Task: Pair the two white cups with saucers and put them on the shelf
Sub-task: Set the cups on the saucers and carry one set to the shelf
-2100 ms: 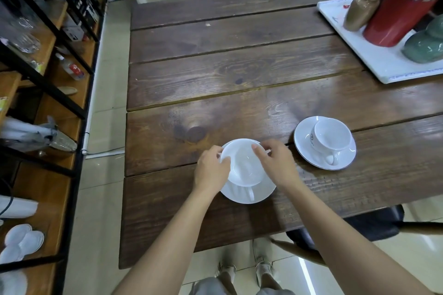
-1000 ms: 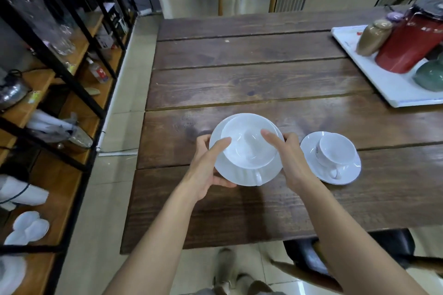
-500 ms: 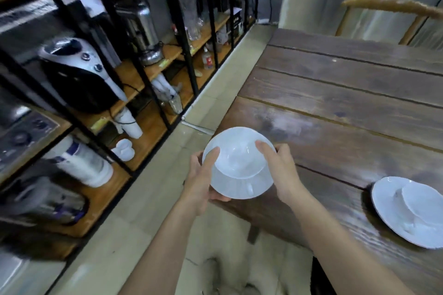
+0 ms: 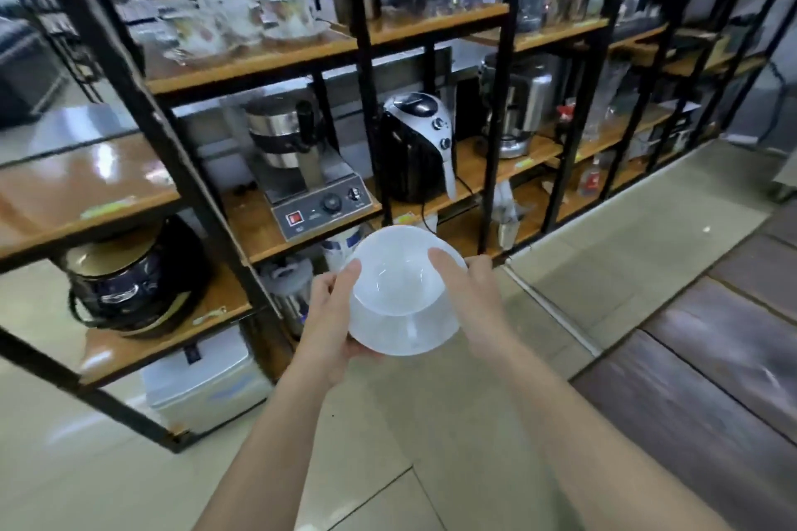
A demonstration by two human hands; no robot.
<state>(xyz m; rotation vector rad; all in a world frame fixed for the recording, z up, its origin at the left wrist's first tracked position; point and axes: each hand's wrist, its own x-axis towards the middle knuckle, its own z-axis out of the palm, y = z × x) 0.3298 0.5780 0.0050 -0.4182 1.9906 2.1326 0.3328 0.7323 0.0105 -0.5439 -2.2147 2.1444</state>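
Observation:
A white cup [image 4: 399, 274] sits on a white saucer [image 4: 425, 336], and I hold the pair in the air over the tiled floor, in front of the shelf [image 4: 327, 52]. My left hand [image 4: 330, 315] grips the saucer's left edge, thumb on the cup's rim. My right hand [image 4: 470, 293] holds the right edge, fingers against the cup. The cup's handle points toward me. The second cup and saucer are out of view.
The black-framed wooden shelf carries patterned cups [image 4: 241, 22] on top, a steel appliance [image 4: 302, 168] and a black air fryer [image 4: 416, 147] in the middle, and a dark pot [image 4: 129, 280] lower left. The wooden table's corner [image 4: 711, 358] lies at right.
I lifted the cup and saucer off the table and turned left toward the shelf. The table and the second cup slid out to the right; the shelf now fills the view.

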